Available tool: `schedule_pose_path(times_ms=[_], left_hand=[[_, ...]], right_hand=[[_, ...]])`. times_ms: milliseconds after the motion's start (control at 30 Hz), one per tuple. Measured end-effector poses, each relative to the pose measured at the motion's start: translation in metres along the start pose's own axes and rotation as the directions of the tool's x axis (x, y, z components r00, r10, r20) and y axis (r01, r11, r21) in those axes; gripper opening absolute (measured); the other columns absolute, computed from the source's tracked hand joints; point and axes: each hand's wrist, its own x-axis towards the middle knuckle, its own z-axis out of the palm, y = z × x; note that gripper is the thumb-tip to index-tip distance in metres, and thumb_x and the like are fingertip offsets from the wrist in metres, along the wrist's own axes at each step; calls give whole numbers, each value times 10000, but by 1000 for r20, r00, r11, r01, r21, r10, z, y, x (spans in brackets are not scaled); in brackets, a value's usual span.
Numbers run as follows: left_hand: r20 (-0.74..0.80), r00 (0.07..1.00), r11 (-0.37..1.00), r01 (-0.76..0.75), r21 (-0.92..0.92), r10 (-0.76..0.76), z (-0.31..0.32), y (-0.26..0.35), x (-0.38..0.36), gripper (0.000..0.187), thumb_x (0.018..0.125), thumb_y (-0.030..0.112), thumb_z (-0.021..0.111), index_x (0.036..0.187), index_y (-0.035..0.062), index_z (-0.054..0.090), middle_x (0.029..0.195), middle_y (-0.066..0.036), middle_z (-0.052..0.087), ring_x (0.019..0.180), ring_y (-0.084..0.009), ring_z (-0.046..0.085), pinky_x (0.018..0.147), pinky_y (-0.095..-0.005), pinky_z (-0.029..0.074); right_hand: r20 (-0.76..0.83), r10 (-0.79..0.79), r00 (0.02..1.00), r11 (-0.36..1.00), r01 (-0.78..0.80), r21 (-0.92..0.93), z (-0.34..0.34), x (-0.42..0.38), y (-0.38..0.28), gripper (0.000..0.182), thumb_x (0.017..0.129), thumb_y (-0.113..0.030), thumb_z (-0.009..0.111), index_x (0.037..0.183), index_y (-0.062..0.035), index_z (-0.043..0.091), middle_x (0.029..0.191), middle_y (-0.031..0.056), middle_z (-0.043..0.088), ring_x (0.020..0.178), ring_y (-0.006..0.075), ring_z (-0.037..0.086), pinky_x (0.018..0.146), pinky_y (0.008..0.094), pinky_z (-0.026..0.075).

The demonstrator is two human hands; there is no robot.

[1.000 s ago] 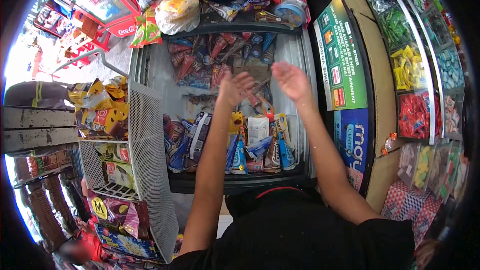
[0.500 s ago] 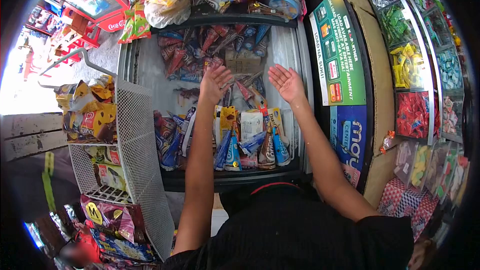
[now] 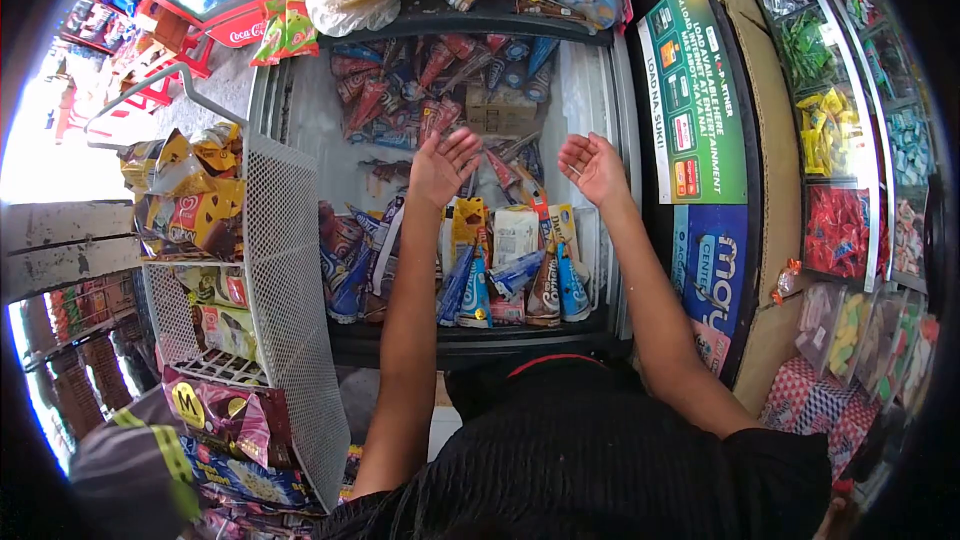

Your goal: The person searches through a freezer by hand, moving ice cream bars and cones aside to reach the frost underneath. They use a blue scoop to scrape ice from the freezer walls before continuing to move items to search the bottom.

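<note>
My left hand point(image 3: 443, 168) is held over the open chest freezer point(image 3: 312, 105), fingers stretched out and holding nothing. On the other side, my right hand point(image 3: 594, 169) hovers with its palm turned inward and fingers apart, also holding nothing. Beneath them lie wrapped ice cream cones: blue cones point(image 3: 475, 292) and a brown cone point(image 3: 545, 292) stand near the front, in front of a yellow pack point(image 3: 465, 220) and a white pack point(image 3: 517, 235). Red-wrapped cones point(image 3: 365, 105) and a cardboard box point(image 3: 500, 115) sit farther back.
Left of the freezer stands a white wire rack point(image 3: 285, 270) with ice cream packs. A green sign point(image 3: 695, 90) lines the right side, beside shelves of candy bins point(image 3: 840, 230). Snacks and a plastic bag point(image 3: 350, 0) cover the freezer's far end. A person's grey sleeve point(image 3: 130, 470) shows lower left.
The view has shifted slightly, so the freezer and rack sit a little farther right. Both hands stay raised, right fingers slightly more curled. The person at lower left has moved.
</note>
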Motion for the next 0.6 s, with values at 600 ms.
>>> schedule_pose_path(times_ms=[600], left_hand=[[-306,595,513,-214,831,743,-51,-13,-120,499,959,340,412,519,127,310,474,48,257,417,-62,235,408,-251,170]], right_hand=[[537,-779,325,-349,486,-801,40,-27,-55,384,913,-178,468,576,3,506,500,192,467,414,343,472,412,412,329]])
